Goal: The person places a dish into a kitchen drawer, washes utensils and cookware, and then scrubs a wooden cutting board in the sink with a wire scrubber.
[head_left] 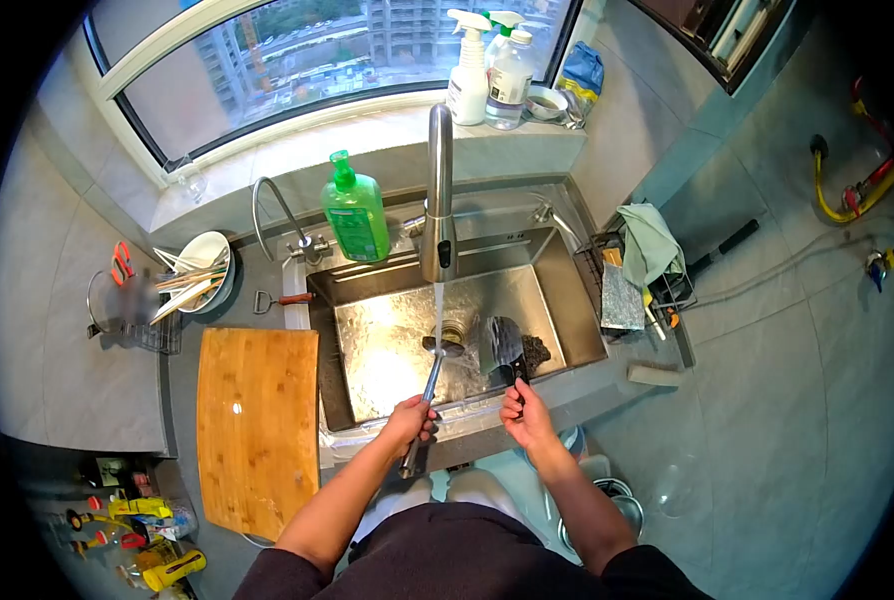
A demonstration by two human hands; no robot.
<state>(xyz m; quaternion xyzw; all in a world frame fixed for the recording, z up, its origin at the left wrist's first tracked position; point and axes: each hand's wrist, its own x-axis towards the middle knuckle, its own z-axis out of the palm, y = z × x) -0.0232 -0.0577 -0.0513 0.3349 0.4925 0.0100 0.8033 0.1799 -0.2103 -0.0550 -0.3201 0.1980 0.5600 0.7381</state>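
My left hand [407, 424] is closed around the long handle of a metal ladle [434, 378]. Its small dark head lies under the stream of water from the tall faucet [438, 200], above the drain. In my right hand [527, 414] is the black handle of a cleaver [505, 343], its broad blade pointing away from me inside the steel sink [377, 370]. A dark, rough scouring pad [535, 352] lies on the sink floor just right of the blade, partly beside the handle.
A wooden cutting board [257, 430] lies left of the sink. Behind it stand a green soap bottle [355, 215] and a peeler [282, 299]. A bowl with chopsticks [205, 275] is at far left. A rack with a cloth [652, 245] stands right; spray bottles [468, 75] line the sill.
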